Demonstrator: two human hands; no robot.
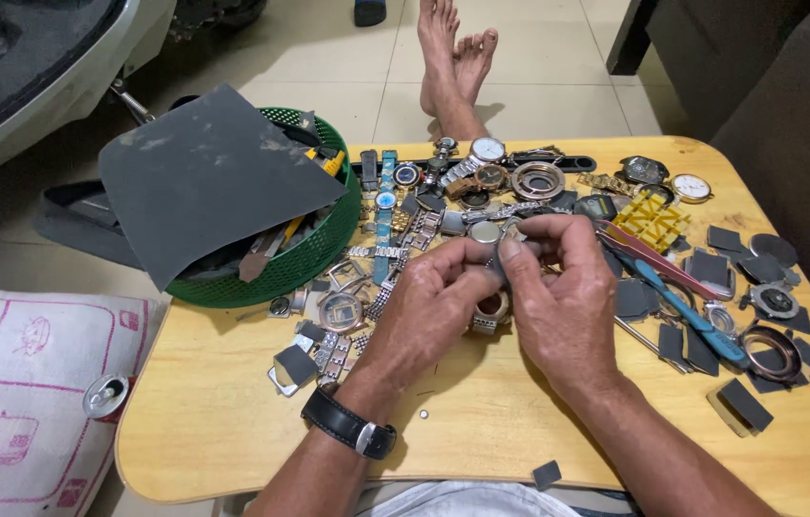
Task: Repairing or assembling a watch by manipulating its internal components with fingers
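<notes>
In the middle of the frame both hands meet over a low wooden table [233, 421]. The left hand [434, 297] and the right hand [558, 297] pinch a small round metal watch case [486, 233] between thumbs and fingertips, just above the tabletop. The case is silvery and smooth, with a pale flat face; most of its rim is hidden by the fingers. Whether anything else is held with it cannot be told. A black strap watch [348, 424] with a metal buckle sits on the left wrist.

Under and around the hands lies a scatter of watch parts: metal link bands, round cases and loose dials in steel, gold and blue. At upper centre a white-faced wristwatch [487, 149] lies among them. Right of the hands lie a blue-handled tool [687, 311], a red-handled tool [659, 260] and a yellow plastic grid [652, 221]. Dark grey squares of sheet material lie over the right side of the table.

At upper left a green mesh basket [314, 254] stands on the table, covered by a large sheet of dark grey sandpaper [204, 172], matte and dusty. At lower left is a white printed cushion [22, 383]. Bare feet [453, 53] rest on the pale tiled floor at top centre.
</notes>
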